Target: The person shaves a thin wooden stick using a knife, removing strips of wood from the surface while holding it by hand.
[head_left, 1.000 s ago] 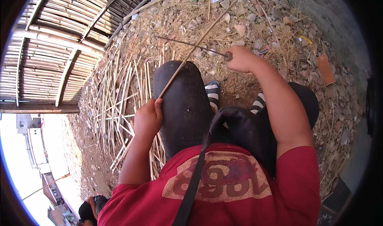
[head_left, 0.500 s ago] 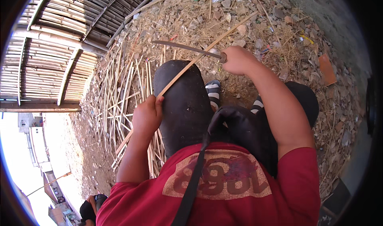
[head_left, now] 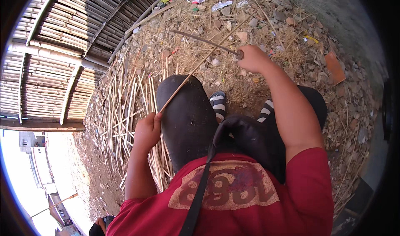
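Observation:
My left hand (head_left: 147, 130) is closed round the near end of a long thin bamboo strip (head_left: 183, 83). The strip slants up and to the right, passing over my dark-clad left knee (head_left: 183, 119). In my right hand (head_left: 254, 59) is the handle of a long machete-like knife (head_left: 204, 40). Its dark blade points to the left and crosses the strip beyond the knee, seen nearly edge-on. Whether blade and strip touch I cannot tell for certain.
Many split bamboo strips (head_left: 121, 111) lie piled on the ground at the left. A bamboo wall (head_left: 46, 86) stands at the upper left. Stones, dry straw and litter cover the ground ahead, with an orange-brown slab (head_left: 334, 68) at the right. Another person (head_left: 100, 226) shows at the lower left.
The strip has turned from its broad face to its narrow edge. My right hand and the knife have shifted slightly right, the blade now steeper and edge-on. The view has tilted a little.

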Motion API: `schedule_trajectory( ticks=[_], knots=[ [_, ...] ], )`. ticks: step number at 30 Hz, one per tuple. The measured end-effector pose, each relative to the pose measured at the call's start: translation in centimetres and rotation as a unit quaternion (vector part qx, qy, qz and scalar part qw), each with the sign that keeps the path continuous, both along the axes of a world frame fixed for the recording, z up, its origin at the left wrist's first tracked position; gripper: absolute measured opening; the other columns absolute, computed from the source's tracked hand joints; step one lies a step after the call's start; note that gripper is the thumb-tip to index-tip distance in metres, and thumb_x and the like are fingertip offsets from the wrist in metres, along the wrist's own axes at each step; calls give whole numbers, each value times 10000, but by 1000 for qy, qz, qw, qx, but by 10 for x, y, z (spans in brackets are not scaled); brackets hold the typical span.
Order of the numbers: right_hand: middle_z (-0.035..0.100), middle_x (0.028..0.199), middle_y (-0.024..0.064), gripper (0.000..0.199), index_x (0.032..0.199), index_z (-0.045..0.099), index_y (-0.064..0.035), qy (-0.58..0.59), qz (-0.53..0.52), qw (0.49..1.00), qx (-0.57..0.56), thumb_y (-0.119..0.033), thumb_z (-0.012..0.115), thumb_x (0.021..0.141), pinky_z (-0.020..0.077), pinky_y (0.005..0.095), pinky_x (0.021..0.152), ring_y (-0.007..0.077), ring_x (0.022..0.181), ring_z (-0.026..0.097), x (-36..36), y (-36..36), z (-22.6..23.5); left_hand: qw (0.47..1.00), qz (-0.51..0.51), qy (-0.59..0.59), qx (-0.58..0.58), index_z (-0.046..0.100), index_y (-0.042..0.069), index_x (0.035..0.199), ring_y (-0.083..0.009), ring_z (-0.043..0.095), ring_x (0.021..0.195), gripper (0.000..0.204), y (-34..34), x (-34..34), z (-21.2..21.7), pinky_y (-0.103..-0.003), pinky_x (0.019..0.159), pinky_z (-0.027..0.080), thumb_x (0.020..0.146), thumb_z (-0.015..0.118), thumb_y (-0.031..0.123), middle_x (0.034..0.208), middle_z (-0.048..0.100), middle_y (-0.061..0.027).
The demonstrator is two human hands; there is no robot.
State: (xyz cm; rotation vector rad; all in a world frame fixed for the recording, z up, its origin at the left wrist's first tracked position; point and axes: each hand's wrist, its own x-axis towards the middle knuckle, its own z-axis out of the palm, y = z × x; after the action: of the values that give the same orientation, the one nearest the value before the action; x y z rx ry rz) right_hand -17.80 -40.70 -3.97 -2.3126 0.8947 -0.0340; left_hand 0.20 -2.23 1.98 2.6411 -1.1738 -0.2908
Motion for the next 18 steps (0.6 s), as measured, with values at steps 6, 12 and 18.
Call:
schedule_trajectory(
  ticks=[6,12,18],
  knots=[
    [722,965,168,371,1082,701,-55,-231,-171,953,-97,-301,735,805,539,436,783,311,916,708,-19,-26,15,986,1,137,-91,583,3,970,-175,512,594,365,6,14,13,-361,579,423,1054,542,355,640,549,-85],
    [726,851,120,368,1092,701,-83,-232,-114,963,-81,-310,783,815,541,420,718,288,809,723,-32,-10,62,948,-20,276,-158,563,61,982,-39,422,656,253,-32,1,23,-232,593,373,1076,503,289,755,491,55],
    [679,779,140,276,960,669,-78,-256,35,957,-131,-290,791,832,518,443,682,299,768,704,-24,21,68,965,-80,179,-175,622,53,1035,-40,427,637,299,-71,-17,37,-230,566,355,1075,509,328,711,486,50]
  ],
)
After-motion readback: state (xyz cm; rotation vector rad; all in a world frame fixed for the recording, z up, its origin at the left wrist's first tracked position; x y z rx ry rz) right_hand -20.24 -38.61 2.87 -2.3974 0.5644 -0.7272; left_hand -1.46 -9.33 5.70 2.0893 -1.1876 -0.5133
